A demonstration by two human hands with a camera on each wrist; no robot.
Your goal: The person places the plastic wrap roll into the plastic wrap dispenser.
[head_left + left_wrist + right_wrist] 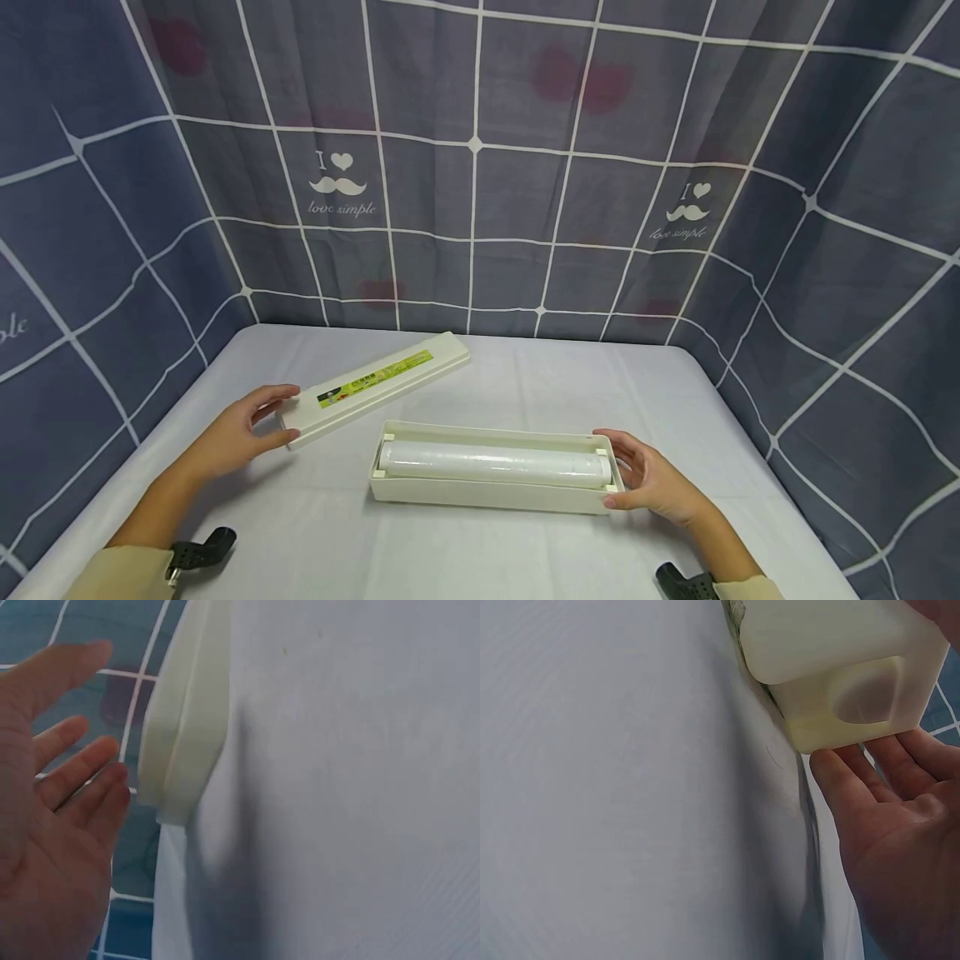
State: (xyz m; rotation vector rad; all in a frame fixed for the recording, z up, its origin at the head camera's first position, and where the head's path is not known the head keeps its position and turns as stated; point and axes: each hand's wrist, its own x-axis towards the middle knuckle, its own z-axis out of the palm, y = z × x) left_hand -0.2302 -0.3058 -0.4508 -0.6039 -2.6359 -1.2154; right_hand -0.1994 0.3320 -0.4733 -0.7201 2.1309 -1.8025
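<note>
In the head view, a long white cling film box lies lidless on the table, a roll of cling film inside it. My right hand holds the box's right end, thumb at the front corner and forefinger at the back corner. The right wrist view has my fingers against the box's end wall, beside a window-like opening. Left of the box, its lid lies at a slant, a green label on top. My left hand is spread around the lid's near left end; the left wrist view shows the fingers apart from the lid.
A white cloth covers the table. Dark checked curtains enclose the back and both sides. Black wrist-worn devices sit at both sleeves, low over the table.
</note>
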